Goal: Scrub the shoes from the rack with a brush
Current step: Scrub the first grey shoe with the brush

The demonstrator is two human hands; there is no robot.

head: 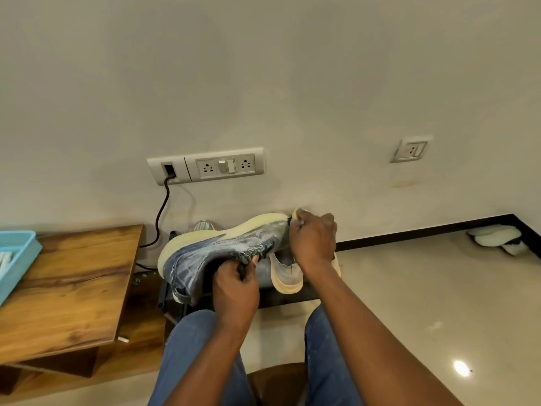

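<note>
A blue-grey sneaker [213, 256] with a pale yellow sole lies on its side in the air above the rack. My left hand [235, 284] grips it at the collar, fingers curled into the opening. My right hand [314, 240] is curled round a small yellow brush [296, 214] and holds it against the toe end of the sneaker; only the brush's tip shows above my fingers. A second, light-coloured shoe [285, 273] sits on the dark low shoe rack [281, 297] just below my right wrist.
A wooden table [67, 288] stands at the left with a light blue tray [17, 256] on it. A black cable [162, 212] runs down from the wall socket. White footwear [497, 238] lies by the far right wall. My knees in jeans are below.
</note>
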